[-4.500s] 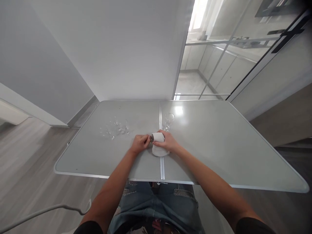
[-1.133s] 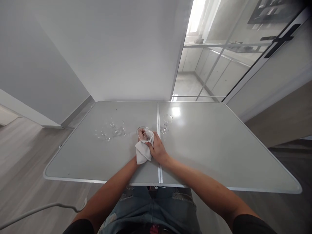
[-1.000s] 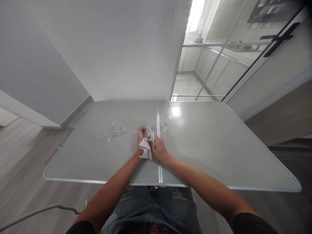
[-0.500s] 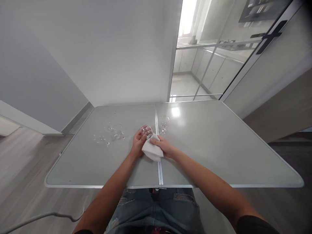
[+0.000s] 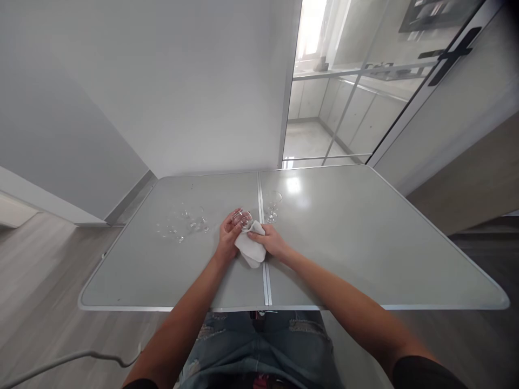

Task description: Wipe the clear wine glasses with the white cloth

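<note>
My left hand (image 5: pixel 228 233) is closed around a clear drinking glass (image 5: pixel 242 218), held over the table near its middle seam. A white cloth (image 5: pixel 250 249) is gripped in my right hand (image 5: pixel 272 240), its upper edge pressed against the glass and its lower part hanging down. How far the cloth reaches inside the glass is hidden. Just beyond my right hand, a clear stemmed glass (image 5: pixel 272 207) stands upright to the right of the seam. Several more clear glasses (image 5: pixel 186 219) are on the left half of the table; their outlines are faint.
The pale grey table (image 5: pixel 344 243) has a metal rim and a metal seam (image 5: pixel 265 281) down its middle. A white wall (image 5: pixel 203 97) rises behind it, with a glazed door (image 5: pixel 344 108) at the right. A grey cable (image 5: pixel 89 354) runs along the floor at lower left.
Both hands have shifted slightly left with the glass and cloth. The cloth's lower part hangs narrower. The view has moved a little; the standing glasses keep their places.
</note>
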`<state>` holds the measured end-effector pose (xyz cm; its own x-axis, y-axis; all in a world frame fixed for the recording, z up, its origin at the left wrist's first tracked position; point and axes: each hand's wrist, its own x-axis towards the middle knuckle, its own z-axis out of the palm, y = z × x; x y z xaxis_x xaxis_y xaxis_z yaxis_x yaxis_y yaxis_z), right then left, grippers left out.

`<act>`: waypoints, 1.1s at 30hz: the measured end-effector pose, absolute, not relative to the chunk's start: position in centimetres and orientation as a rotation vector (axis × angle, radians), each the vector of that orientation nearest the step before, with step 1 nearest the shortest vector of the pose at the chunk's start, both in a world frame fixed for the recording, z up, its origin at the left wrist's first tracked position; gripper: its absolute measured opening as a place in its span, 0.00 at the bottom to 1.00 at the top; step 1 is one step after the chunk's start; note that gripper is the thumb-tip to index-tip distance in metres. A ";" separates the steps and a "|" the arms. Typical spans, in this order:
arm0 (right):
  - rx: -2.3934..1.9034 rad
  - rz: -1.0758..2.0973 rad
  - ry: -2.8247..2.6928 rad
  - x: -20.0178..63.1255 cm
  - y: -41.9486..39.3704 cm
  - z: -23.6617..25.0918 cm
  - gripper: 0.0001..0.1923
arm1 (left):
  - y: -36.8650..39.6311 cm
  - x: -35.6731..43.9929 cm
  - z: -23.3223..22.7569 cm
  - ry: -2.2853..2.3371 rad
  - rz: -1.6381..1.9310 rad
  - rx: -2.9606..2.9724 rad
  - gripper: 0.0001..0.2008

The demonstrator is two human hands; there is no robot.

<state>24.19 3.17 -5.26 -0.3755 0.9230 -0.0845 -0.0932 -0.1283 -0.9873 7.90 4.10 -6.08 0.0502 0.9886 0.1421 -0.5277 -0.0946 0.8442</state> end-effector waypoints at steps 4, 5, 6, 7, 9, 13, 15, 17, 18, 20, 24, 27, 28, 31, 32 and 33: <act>-0.811 2.175 -0.911 24.6 3.1 -5.0 0.20 | 4.0 7.5 -6.1 0.648 1.343 0.896 0.35; -0.761 2.256 -0.873 24.9 3.1 -5.0 0.20 | 4.0 7.4 -6.1 0.642 1.308 0.898 0.36; -0.712 2.318 -0.856 25.1 3.2 -5.0 0.20 | 4.0 7.3 -6.2 0.639 1.277 0.902 0.36; -0.677 2.355 -0.850 25.3 3.3 -5.0 0.21 | 4.0 7.2 -6.2 0.636 1.254 0.908 0.37; -0.661 2.359 -0.851 25.3 3.3 -5.0 0.21 | 4.0 7.2 -6.2 0.633 1.238 0.910 0.37; -0.819 2.095 -0.900 24.3 3.0 -4.9 0.20 | 4.1 7.3 -6.3 0.650 1.280 0.899 0.35; -0.900 1.928 -1.026 23.9 2.8 -4.8 0.19 | 4.2 7.3 -6.5 0.679 1.334 0.906 0.34; -0.964 1.716 -1.247 23.9 2.8 -4.8 0.17 | 4.5 7.5 -6.7 0.702 1.394 0.915 0.32; -0.997 1.573 -1.363 23.9 2.8 -4.9 0.15 | 4.6 7.5 -6.8 0.709 1.420 0.924 0.31; -1.065 1.276 -1.527 24.1 2.8 -5.0 0.13 | 4.8 7.7 -6.9 0.713 1.461 0.949 0.30; -1.102 1.258 -1.480 24.0 2.8 -5.4 0.14 | 4.8 7.6 -7.0 0.704 1.458 0.961 0.31; -0.957 1.833 -1.216 24.1 3.0 -5.5 0.17 | 4.4 7.2 -6.9 0.678 1.367 0.943 0.34; -0.886 2.020 -1.124 24.4 3.2 -5.5 0.19 | 4.3 7.1 -6.9 0.660 1.338 0.941 0.36; -0.719 2.324 -0.974 25.3 3.4 -5.2 0.21 | 4.1 6.8 -6.9 0.596 1.288 0.949 0.41; -0.692 2.352 -0.957 25.5 3.5 -5.2 0.20 | 4.0 6.7 -6.9 0.581 1.279 0.953 0.42; -0.683 2.356 -0.946 25.6 3.5 -5.1 0.20 | 4.1 6.7 -6.9 0.572 1.277 0.956 0.42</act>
